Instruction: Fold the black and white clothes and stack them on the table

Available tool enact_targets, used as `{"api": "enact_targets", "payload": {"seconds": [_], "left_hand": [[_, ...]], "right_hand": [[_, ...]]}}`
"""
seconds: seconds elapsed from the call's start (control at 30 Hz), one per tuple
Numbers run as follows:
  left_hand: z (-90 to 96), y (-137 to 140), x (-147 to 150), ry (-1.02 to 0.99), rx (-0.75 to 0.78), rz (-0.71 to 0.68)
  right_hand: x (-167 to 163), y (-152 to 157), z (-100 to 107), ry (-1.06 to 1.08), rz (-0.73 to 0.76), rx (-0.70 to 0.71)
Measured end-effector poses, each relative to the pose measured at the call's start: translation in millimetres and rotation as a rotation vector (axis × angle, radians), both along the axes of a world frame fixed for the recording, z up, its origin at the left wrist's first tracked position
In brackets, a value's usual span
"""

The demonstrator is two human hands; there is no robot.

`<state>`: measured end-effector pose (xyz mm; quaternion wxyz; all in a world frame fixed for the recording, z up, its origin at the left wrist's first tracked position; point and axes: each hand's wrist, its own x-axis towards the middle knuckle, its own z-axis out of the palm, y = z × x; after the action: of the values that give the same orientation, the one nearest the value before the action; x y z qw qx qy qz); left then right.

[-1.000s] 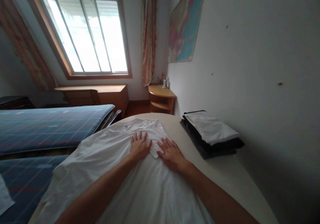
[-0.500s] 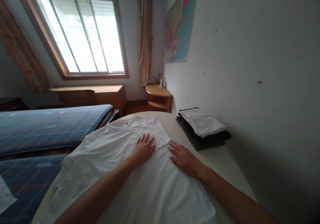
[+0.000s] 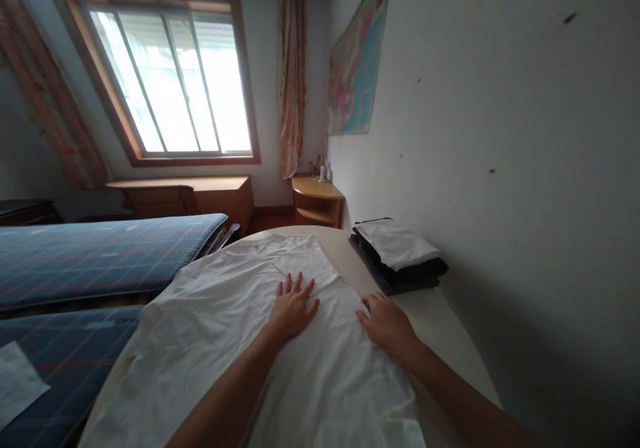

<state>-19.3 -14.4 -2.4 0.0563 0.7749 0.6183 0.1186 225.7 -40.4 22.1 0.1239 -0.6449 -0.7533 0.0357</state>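
Observation:
A white T-shirt (image 3: 215,328) lies spread over a round, pale table (image 3: 440,328), with creases across its left half. My left hand (image 3: 294,307) rests flat on the upper middle of the cloth, fingers spread. At the shirt's right edge is my right hand (image 3: 386,321), its fingers slightly bent and the thumb apart from them. The fingertips touch the border of the fabric, and I see no fold of it gripped between them. Beyond that hand sits a stack of folded dark clothes (image 3: 415,278) with a folded white garment (image 3: 397,245) on top.
A wall (image 3: 525,235) runs along the right side, close to the table. To the left are blue plaid mattresses (image 3: 100,255), the nearer one bearing a white piece (image 3: 20,381). A corner shelf (image 3: 317,188) and a wooden desk (image 3: 220,188) stand below the window at the back.
My right hand has slid right to the shirt's edge, its fingers more bent. My left hand has shifted slightly right and stays flat on the cloth. The camera view has moved a little.

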Motion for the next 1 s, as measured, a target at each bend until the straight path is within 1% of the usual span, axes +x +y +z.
{"api": "enact_targets", "payload": {"seconds": [0.07,0.13,0.2,0.3,0.37,0.47,0.53,0.63,0.73,0.8,0.9,1.0], "left_hand": [[0.4,-1,0,-0.009,0.016,0.018],[0.8,-1,-1,-0.016,0.027,0.032],[1.1,-2,-1,-0.021,0.03,0.03],[0.7,-1,-2,-0.036,0.034,0.016],[-0.6,0,-3,-0.052,0.046,0.01],[-2.7,2,-2,-0.083,0.078,0.009],[-3.0,4,-1,-0.127,0.107,0.013],[-2.0,10,1,-0.256,0.177,0.015],[-1.9,16,1,-0.414,0.25,0.001],[-3.0,18,0,-0.485,0.267,-0.022],[-3.9,17,0,-0.521,0.239,-0.092],[-1.4,18,1,-0.495,0.205,-0.131]], "right_hand": [[-3,10,2,0.024,-0.044,-0.043],[-4,22,1,0.094,-0.083,-0.091],[-6,33,-3,0.182,-0.106,-0.12],[-9,46,-13,0.28,-0.109,-0.124],[-12,50,-19,0.366,-0.067,-0.112],[-16,49,-24,0.59,0.07,-0.095],[-19,45,-23,0.675,0.145,-0.085],[-25,36,-18,0.659,0.241,-0.055],[-33,26,-13,0.597,0.38,-0.04],[-38,20,-11,0.548,0.459,-0.042],[-44,14,-12,0.489,0.544,-0.058],[-48,10,-12,0.433,0.575,-0.069]]}}
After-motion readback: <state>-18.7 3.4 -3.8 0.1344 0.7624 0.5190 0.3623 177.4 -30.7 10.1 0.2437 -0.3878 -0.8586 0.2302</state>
